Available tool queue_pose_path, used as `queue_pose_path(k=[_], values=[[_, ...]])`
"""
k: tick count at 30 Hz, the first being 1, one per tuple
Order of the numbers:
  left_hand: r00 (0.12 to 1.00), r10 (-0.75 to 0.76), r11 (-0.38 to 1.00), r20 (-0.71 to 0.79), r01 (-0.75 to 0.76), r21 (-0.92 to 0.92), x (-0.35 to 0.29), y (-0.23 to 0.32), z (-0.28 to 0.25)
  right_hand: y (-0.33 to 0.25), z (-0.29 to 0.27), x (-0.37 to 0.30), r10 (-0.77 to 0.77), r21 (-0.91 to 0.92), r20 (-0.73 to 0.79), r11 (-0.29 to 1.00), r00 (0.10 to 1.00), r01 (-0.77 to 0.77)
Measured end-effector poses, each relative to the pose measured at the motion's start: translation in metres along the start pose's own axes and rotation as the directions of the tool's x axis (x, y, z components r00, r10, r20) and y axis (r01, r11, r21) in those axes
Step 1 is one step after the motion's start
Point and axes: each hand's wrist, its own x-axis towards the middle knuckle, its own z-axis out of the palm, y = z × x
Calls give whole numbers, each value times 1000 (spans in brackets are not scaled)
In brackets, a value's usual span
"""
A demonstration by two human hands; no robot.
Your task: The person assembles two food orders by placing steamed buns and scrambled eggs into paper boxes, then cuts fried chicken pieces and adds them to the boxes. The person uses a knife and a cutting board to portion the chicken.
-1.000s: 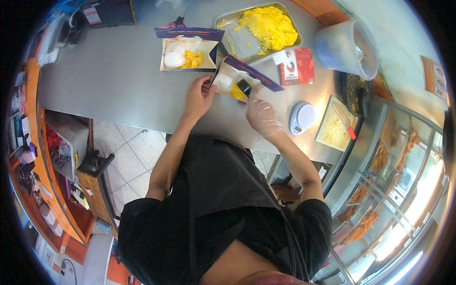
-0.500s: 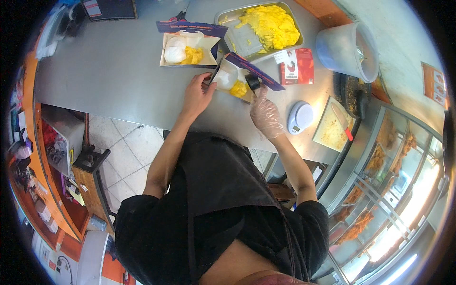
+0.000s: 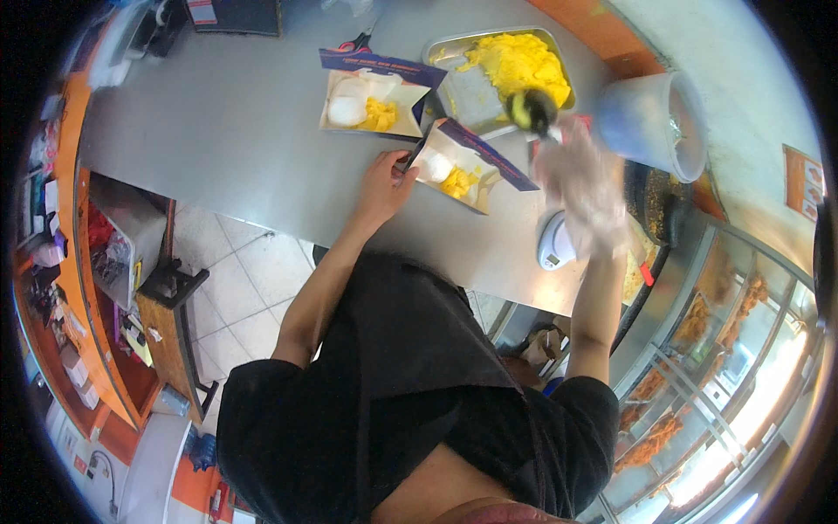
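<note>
My left hand, bare, grips the left edge of an open paper food box with a dark purple lid flap. Inside that box are a white rounded mound, seemingly rice, and yellow scrambled egg. A second food box stands just behind it, holding a similar white mound and egg. Blurred by motion, my right hand in a clear plastic glove holds a black scoop. The scoop hangs over the near edge of a metal tray heaped with scrambled egg.
Right of the tray stands a translucent bucket. A white kitchen scale sits beside my right wrist, partly covering a cutting board and a red-handled knife. Scissors lie behind the boxes. A glass display case of fried food is at right.
My right hand has lifted the scoop out of the nearer box and carried it right and away, to the egg tray. My left hand stays on the box; the whole view has shifted slightly.
</note>
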Motion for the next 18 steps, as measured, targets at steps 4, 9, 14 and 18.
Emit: queue_pose_path(k=[4,9,14,18], values=[[999,-42,999,28,42,-13,1,-1,1,14,2,114,-75,-522,-242,851,967,-65],[999,-37,999,30,37,-4,0,3,-3,43,43,167,-104,-712,-115,702,988,-9],[1000,-22,1000,15,22,17,0,7,-3,28,60,166,31,-604,-168,787,985,-128],[999,-35,998,25,33,51,2,7,-2,26,62,167,79,-642,-117,754,990,-136]])
